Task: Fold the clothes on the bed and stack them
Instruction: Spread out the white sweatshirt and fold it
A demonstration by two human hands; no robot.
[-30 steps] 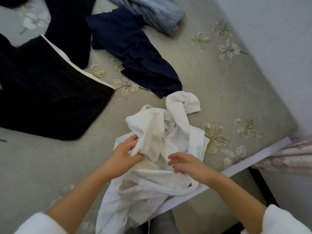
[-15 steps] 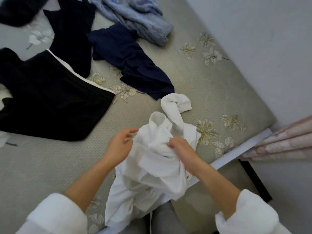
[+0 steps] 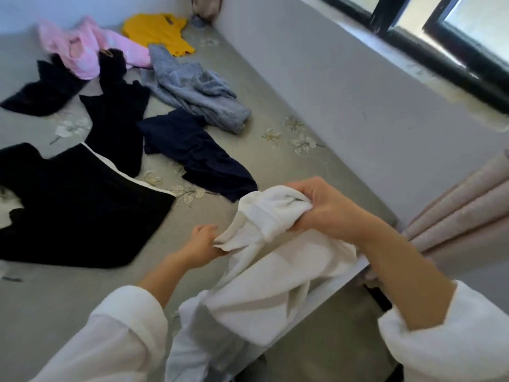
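A crumpled white garment (image 3: 275,274) hangs lifted above the near right corner of the grey bed (image 3: 68,304). My right hand (image 3: 325,208) grips a bunched end of it, raised highest. My left hand (image 3: 203,244) pinches a lower edge of the same cloth. Its long tail drops past the bed's edge toward my legs. Unfolded clothes lie spread on the bed: a large black piece with a white stripe (image 3: 68,205), a navy one (image 3: 195,153), a grey knit (image 3: 192,86), a black dress (image 3: 115,111), a pink garment (image 3: 88,48) and a yellow top (image 3: 157,31).
A pale wall (image 3: 344,106) runs along the bed's right side, with a dark-framed window (image 3: 440,42) above it. Beige curtain folds (image 3: 462,216) hang at the right, close to my right forearm. Another black item (image 3: 38,92) lies at the far left.
Both hands have lifted the white garment off the bed, the right hand rising higher. My view has tilted up, bringing the far clothes and window into sight.
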